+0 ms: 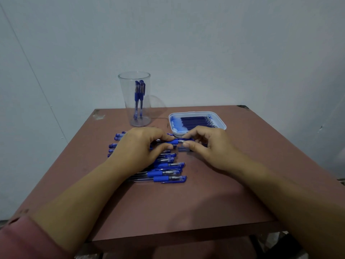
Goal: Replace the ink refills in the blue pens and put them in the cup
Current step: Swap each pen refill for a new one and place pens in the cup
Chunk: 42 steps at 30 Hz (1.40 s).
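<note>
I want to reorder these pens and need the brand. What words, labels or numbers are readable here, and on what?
No text can be read.
pens: faint print on one clear barrel, too blurred to read.
cup: no text visible.
refill tray: no text visible.
table: no text visible.

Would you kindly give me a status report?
Left hand and right hand pinch one blue pen over the pile. Two pens stand in the cup; refills lie in the tray. Nothing blocks the cup.

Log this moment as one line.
left hand: grips pen | right hand: pinches same pen | cup: two finished pens inside | tray: refills
</note>
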### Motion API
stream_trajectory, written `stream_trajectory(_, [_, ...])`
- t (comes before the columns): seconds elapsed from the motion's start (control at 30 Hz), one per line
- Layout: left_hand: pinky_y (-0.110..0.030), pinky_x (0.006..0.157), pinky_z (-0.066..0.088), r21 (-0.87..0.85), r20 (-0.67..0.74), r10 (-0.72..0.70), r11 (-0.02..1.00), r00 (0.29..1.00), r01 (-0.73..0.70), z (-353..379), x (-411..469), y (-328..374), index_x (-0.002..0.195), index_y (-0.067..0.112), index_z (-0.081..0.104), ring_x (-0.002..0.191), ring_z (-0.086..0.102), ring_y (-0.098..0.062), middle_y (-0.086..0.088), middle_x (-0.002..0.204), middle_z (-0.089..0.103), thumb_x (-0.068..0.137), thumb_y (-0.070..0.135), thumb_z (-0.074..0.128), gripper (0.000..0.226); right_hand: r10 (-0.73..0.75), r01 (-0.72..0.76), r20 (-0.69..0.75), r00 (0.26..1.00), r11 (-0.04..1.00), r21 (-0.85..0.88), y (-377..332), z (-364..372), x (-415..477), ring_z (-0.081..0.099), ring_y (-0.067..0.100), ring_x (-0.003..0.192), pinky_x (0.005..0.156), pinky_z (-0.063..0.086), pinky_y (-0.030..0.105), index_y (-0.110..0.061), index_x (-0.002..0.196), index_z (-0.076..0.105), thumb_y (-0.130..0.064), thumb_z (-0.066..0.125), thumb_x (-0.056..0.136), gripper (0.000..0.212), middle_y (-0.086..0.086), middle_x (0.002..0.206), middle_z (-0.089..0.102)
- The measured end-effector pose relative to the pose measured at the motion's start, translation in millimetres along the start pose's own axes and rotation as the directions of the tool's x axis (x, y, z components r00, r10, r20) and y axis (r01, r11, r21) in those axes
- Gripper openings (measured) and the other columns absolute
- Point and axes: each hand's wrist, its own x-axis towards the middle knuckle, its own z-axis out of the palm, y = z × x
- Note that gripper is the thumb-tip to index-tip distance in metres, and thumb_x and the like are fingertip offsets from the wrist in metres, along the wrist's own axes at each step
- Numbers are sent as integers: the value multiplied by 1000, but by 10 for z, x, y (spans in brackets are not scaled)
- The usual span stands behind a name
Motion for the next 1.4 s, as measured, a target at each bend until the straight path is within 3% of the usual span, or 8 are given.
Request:
stream_trajectory(0.17, [-15,61,45,16,-42,100,995,994,-100,-3,8,15,99,19,77,67,55,0,10,77,68,87,43,60,31,62,-57,-27,998,987,149,-77,37,-3,55,12,64,65,51,34,-30,87,68,-24,73,83,8,6,76,68])
stream_trajectory(0.3, [-10,70,48,-70,-107,36,997,994,-44,-43,21,43,104,20,75,79,62,-2,12,85,71,87,35,70,23,133,-109,-56,989,943,315,-190,31,24,63,13,73,69,53,25,-21,91,71,-18,72,85,7,5,82,71])
stream_trajectory(0.47, [-26,97,45,102,31,-115,989,993,112,-213,5,36,131,26,58,111,54,-4,14,120,61,91,45,62,44,298,-244,-10,954,800,549,-241,22,179,67,5,66,67,52,19,-10,96,66,-6,66,89,8,-3,73,71])
stream_trajectory(0.6, [-34,103,39,293,114,-283,926,952,240,-324,-187,-34,143,25,43,126,48,-16,4,140,51,90,69,34,70,312,-216,-116,943,838,502,-255,-51,380,60,6,65,71,55,20,-17,93,65,-4,62,91,13,-6,69,68])
stream_trajectory(0.7, [-31,109,34,273,191,-323,925,927,266,-284,-360,-37,148,23,37,131,43,-13,5,147,45,85,74,20,83,302,-155,-216,929,844,513,-304,-75,590,58,10,65,72,54,22,-19,94,64,-4,58,93,16,3,77,63])
stream_trajectory(1.03, [-32,117,26,214,276,-342,933,898,289,-178,-503,-84,152,31,30,137,32,-6,13,153,35,83,78,19,84,159,214,-595,788,836,506,-531,-147,1397,63,15,75,80,55,35,-21,98,41,-6,60,92,25,6,85,64])
stream_trajectory(1.13, [-30,117,25,216,282,-355,929,892,301,-185,-503,-72,152,33,29,137,31,-5,15,153,33,82,79,17,84,89,216,-598,797,882,418,-489,-72,1629,64,15,76,81,56,39,-24,96,45,-9,65,88,26,3,84,66])
stream_trajectory(1.4, [-23,114,20,228,279,-359,926,891,302,-186,-502,-64,152,35,27,137,29,-1,18,152,31,81,79,15,84,-32,147,-397,917,954,261,-270,210,1930,65,14,81,79,54,26,-19,99,56,-12,70,86,20,-4,83,67])
